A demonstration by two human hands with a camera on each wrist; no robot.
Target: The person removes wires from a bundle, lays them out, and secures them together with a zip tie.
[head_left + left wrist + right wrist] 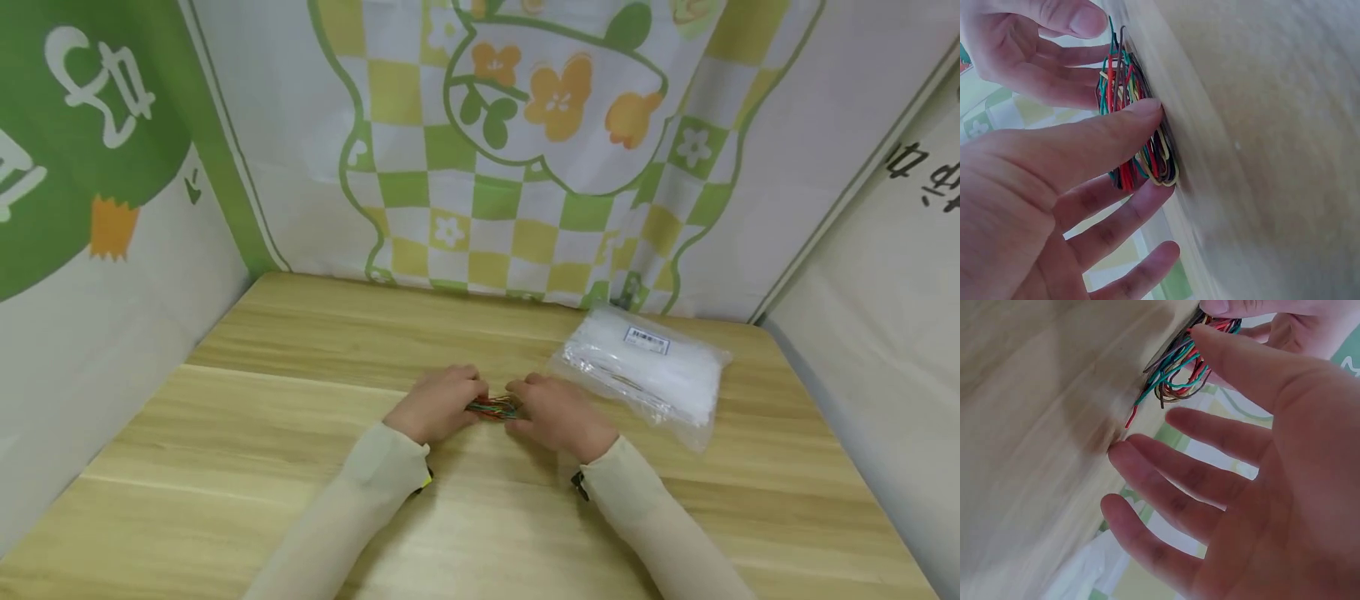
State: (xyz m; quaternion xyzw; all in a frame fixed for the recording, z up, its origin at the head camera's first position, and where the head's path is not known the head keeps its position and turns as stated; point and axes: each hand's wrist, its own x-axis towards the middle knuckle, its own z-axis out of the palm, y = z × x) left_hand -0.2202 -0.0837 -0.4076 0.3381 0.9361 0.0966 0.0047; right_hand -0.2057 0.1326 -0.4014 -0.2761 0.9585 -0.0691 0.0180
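Observation:
A bundle of thin coloured wires point(495, 407), red, green, yellow and dark, lies between both hands low over the table. My left hand point(442, 404) pinches its left end; in the left wrist view the thumb lies across the wires point(1127, 81), with fingers behind them. My right hand point(562, 417) is at the other end. Seen from the right wrist, its fingers point(1166, 484) are spread and loosely bent, and the thumb tip overlaps the wires point(1175, 375). Several loose wire ends stick out toward the right hand.
A clear plastic bag point(675, 375) packed with white, thin-looking contents and bearing a label lies at the back right of the wooden table point(300, 333). Printed cloth point(517, 200) hangs along the back edge, with fabric walls at both sides.

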